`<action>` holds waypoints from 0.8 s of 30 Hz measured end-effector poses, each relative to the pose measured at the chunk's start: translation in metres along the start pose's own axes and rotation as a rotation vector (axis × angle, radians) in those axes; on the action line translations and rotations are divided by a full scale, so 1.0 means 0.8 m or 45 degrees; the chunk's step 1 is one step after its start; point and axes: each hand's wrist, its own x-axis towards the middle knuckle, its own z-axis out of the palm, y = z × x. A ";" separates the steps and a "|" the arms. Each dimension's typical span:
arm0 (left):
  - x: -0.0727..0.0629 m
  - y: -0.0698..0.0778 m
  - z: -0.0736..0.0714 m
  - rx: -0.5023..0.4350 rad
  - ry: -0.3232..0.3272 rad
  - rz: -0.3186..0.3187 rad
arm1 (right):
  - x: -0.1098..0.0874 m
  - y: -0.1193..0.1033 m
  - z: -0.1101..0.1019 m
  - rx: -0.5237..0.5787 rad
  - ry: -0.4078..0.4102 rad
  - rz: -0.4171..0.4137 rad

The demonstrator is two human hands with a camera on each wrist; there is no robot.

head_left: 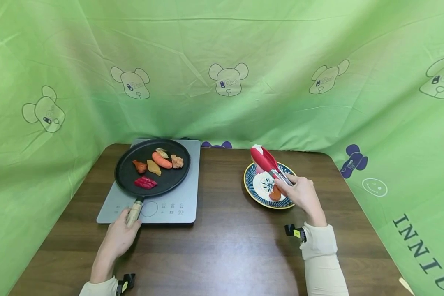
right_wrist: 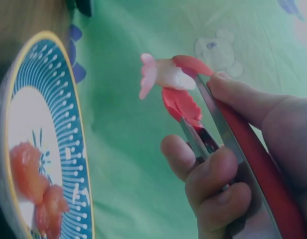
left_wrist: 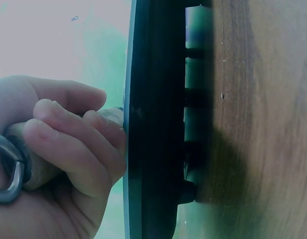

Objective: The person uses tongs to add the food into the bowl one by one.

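My left hand grips the pale handle of a black frying pan, fingers wrapped round it in the left wrist view. Several food pieces lie in the pan, among them an orange-red sausage and a dark red piece. On the right, my right hand holds red-tipped metal tongs above a patterned plate. Between the tong tips, in the right wrist view, sits a white piece of food with a pink scalloped end. Reddish-brown food pieces lie on the plate.
The pan rests on a flat grey induction cooker with touch controls along its front. Both cooker and plate stand on a brown wooden table. A green curtain printed with bear faces hangs behind and at both sides.
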 end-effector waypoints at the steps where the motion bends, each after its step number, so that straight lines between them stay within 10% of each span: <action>1: 0.000 0.000 0.000 -0.003 -0.001 0.000 | -0.001 -0.002 0.001 0.000 0.009 -0.018; 24: -0.001 0.003 -0.003 0.001 -0.004 0.011 | -0.017 -0.068 0.027 0.115 0.050 -0.309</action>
